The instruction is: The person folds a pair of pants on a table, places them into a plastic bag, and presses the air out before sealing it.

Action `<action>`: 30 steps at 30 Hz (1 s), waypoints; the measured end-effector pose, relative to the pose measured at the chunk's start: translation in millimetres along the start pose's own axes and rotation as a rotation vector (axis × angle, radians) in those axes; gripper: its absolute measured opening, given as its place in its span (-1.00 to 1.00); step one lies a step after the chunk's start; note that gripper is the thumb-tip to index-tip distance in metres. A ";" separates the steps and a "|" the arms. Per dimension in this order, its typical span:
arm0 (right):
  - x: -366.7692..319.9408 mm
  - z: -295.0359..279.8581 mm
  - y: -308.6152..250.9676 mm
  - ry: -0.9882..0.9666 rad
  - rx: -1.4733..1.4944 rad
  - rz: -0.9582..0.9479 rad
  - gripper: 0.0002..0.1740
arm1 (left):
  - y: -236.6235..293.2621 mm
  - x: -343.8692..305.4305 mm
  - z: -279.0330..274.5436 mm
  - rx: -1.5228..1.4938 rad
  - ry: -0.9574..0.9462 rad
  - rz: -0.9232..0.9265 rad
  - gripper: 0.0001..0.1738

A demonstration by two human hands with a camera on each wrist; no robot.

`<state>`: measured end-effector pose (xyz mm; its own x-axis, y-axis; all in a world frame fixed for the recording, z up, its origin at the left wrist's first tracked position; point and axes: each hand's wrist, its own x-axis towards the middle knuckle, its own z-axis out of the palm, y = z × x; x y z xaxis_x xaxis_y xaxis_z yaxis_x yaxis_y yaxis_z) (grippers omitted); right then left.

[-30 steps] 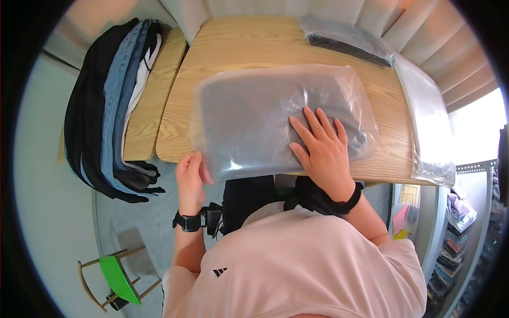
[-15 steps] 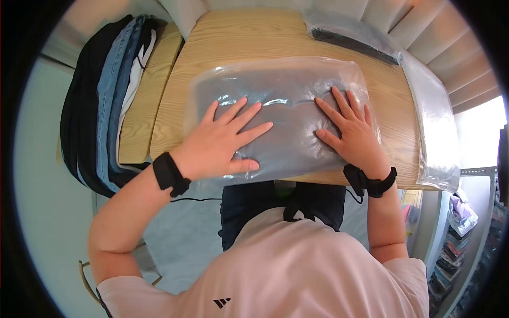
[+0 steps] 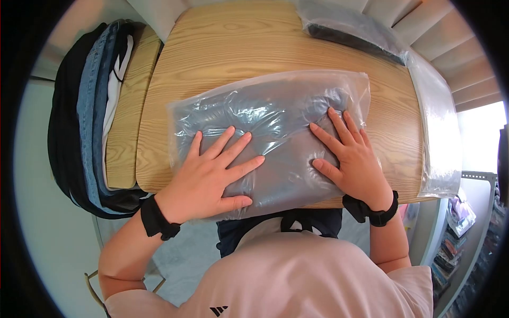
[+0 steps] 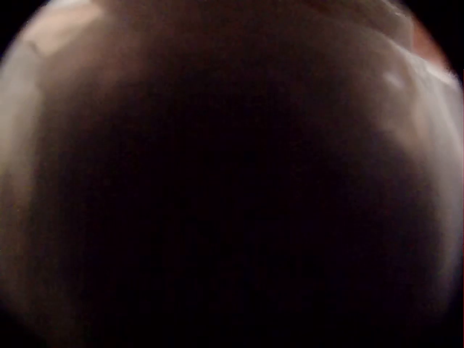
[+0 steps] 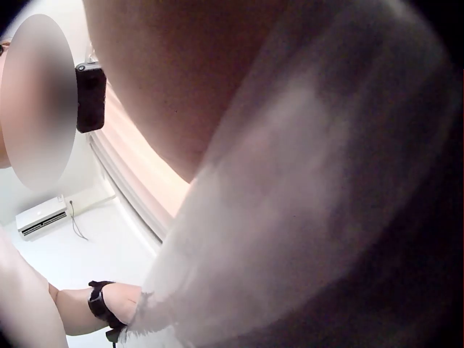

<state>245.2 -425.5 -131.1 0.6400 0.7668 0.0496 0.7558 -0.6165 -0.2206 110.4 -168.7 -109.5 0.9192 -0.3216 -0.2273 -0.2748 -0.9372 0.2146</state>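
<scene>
A clear plastic bag (image 3: 281, 180) with a dark, flat, folded item inside lies on the wooden table, its near edge at the table's front edge. My left hand (image 3: 209, 175) rests on its left half with fingers spread. On the right half my right hand (image 3: 352, 161) presses down, fingers spread too, and the film wrinkles around the fingertips. In the right wrist view the plastic film (image 5: 290, 181) fills much of the frame beside my palm. The left wrist view is almost wholly dark, its lens covered close up.
Dark and blue denim garments (image 3: 90, 122) are piled at the left on a second wooden surface. Another bagged dark item (image 3: 352, 40) lies at the table's back right, with flat clear bags (image 3: 437, 132) along the right edge. A shelf of packed goods (image 3: 450, 254) stands at the lower right.
My left hand has gone from the bag's near left corner to flat on top. The bag has flattened, turned slightly and come nearer to me. My right hand has moved right and stays on it.
</scene>
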 end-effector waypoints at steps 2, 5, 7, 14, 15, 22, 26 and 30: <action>0.1 0.3 0.4 -0.011 0.000 0.007 -0.40 | 0.3 1.9 0.5 -0.009 -0.005 0.000 -0.19; 0.4 0.7 -1.7 -0.016 -0.010 0.012 -0.39 | 0.5 2.2 2.0 -0.014 -0.002 -0.006 -0.20; 0.5 0.9 -2.2 -0.013 -0.022 0.016 -0.39 | 0.6 2.4 2.6 -0.012 0.005 -0.006 -0.19; -3.5 11.1 3.4 0.072 0.034 -0.016 -0.38 | -1.0 -1.2 10.3 0.025 0.070 0.016 -0.19; -3.6 11.9 5.0 0.112 0.059 -0.037 -0.38 | -0.9 -1.7 11.2 0.041 0.093 0.020 -0.19; -22.6 16.2 -23.4 0.333 -0.174 0.176 -0.44 | -8.8 -17.5 18.5 -0.007 0.211 0.013 -0.22; -30.0 21.4 -74.8 0.240 -0.049 0.003 -0.45 | -10.4 -45.5 14.7 -0.129 0.245 -0.034 -0.24; -10.9 34.1 -94.2 0.252 -0.077 -0.124 -0.46 | -12.9 -50.3 20.8 -0.003 0.223 -0.019 -0.28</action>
<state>162.2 -369.7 -144.2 0.5489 0.7744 0.3145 0.8326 -0.5400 -0.1234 61.8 -143.3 -120.7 0.9638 -0.2663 -0.0158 -0.2567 -0.9421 0.2156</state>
